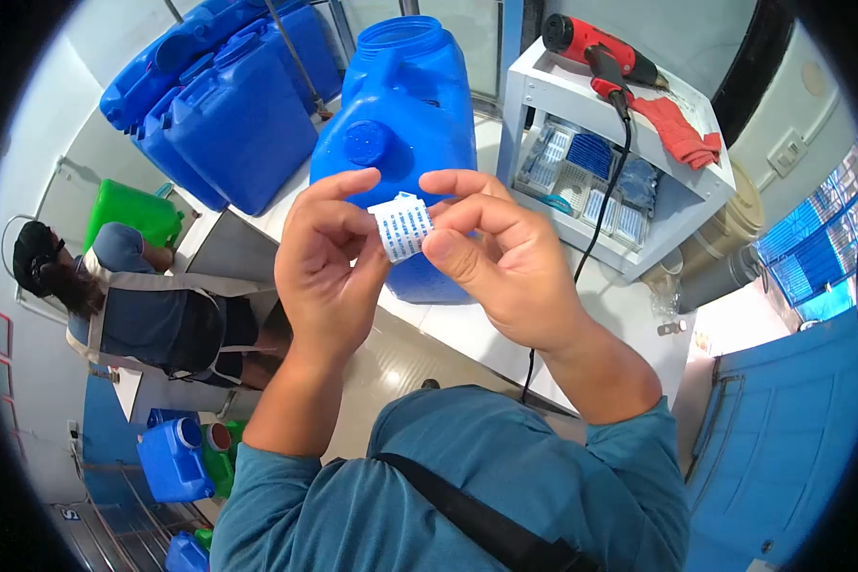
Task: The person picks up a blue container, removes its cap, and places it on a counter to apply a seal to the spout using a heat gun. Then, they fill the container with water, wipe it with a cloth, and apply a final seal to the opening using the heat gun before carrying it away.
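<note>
Between my two hands is a small white shrink seal [405, 230] with rows of blue print, curved like a short band. My left hand [322, 262] pinches its left side between thumb and fingers. On the other side, the thumb and fingers of my right hand [510, 253] are closed on its right edge. Just behind the hands stands an upright blue water jug [443, 124] with a round blue spigot cap [366, 143] on its front and a wide round top. Part of the jug's lower body is hidden by my hands.
More blue jugs [243, 124] stand at the back left. On the right, a white shelf [534, 81] carries a red heat gun [605, 52], a red cloth [677, 132] and baskets of caps and seals. Its black cord [596, 234] hangs over the counter. Another person [167, 315] sits at left.
</note>
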Motion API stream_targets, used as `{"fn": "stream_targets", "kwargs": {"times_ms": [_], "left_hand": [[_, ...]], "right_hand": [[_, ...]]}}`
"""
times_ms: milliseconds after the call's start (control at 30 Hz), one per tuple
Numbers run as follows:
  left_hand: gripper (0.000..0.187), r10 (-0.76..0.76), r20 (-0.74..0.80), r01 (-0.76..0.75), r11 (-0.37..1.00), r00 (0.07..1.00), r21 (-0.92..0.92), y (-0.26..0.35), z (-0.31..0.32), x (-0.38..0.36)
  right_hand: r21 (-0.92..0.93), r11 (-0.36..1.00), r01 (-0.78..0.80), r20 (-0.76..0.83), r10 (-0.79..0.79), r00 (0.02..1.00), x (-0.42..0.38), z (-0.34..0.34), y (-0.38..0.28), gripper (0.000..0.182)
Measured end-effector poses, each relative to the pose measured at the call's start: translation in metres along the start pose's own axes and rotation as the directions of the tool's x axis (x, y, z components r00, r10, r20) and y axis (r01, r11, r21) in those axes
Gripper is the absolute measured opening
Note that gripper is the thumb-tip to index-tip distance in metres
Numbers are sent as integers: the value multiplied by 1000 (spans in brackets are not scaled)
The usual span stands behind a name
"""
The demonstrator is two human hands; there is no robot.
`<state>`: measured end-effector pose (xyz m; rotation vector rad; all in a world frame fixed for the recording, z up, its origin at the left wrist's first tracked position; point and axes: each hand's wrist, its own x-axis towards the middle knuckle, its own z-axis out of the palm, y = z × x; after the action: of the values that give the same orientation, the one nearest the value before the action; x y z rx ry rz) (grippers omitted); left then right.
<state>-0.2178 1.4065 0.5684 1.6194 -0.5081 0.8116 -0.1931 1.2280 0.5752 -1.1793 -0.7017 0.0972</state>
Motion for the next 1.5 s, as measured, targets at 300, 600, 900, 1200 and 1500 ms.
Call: {"fn": "stream_targets", "kwargs": {"times_ms": [300, 600, 900, 1200, 1500], "left_hand": [[22, -156, -32, 152, 985, 987, -84, 10, -3, 5], [23, -312, -163, 314, 949, 936, -10, 15, -32, 35], [28, -167, 104, 69, 788, 981, 612, 27, -30, 79], [27, -96, 337, -219, 591, 937, 776, 49, -28, 93], [31, -346, 282, 117, 792, 895, 600, 27, -48, 99]], "right_hand": [[-46, 997, 60, -51, -63, 997, 10, 11, 11, 19], [-819, 560, 123, -113, -368, 923, 62, -41, -18, 65], [-576, 495, -651, -620, 255, 742, 172, -248, -38, 59], [-301, 879, -371, -659, 89, 747, 147, -231, -54, 45], [86, 961, 263, -182, -244, 952, 55, -218, -102, 69]]}}
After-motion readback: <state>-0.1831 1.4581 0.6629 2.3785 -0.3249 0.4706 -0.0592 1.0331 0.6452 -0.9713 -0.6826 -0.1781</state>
